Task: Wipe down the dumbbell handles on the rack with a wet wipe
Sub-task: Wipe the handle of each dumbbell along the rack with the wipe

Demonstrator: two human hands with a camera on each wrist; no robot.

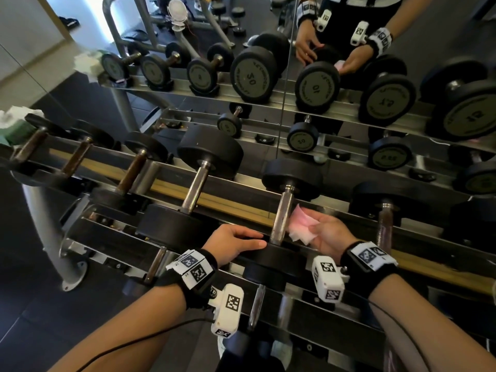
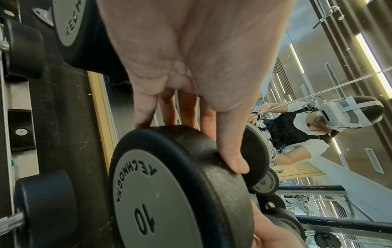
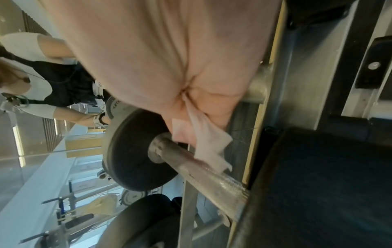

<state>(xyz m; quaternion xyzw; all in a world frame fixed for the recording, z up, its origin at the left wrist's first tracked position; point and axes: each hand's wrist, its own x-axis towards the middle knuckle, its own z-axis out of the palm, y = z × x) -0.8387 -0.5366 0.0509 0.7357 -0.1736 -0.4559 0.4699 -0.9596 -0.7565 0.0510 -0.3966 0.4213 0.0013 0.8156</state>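
Closest to the person, the left hand (image 1: 236,244) lies over the near black head (image 2: 169,193) of the 10-marked dumbbell, fingers (image 2: 231,151) stretched fairly straight across its rubber rim, resting there rather than clamped round it. Just to the right, the right hand (image 1: 326,232) is turned palm up and holds a crumpled wet wipe (image 1: 303,226), pinkish-white, between thumb and fingers; the wipe's edge lies against the right side of that dumbbell's knurled steel handle (image 1: 281,213). From the right wrist view the wipe (image 3: 207,144) hangs out of the fold of the palm and its lower corner touches the handle (image 3: 203,172) near the far head.

The dumbbell sits across the top tier of the rack (image 1: 236,208), between its front and back rails. To the left along the same tier stands a dumbbell with a bright steel handle (image 1: 196,186), then three smaller ones with brown, rust-coloured handles (image 1: 132,170). At the far left end of the tier sits a green pack of wipes (image 1: 18,127) with white sheets sticking out.

Beyond the rack a wall mirror (image 1: 287,76) repeats the dumbbells and both hands.
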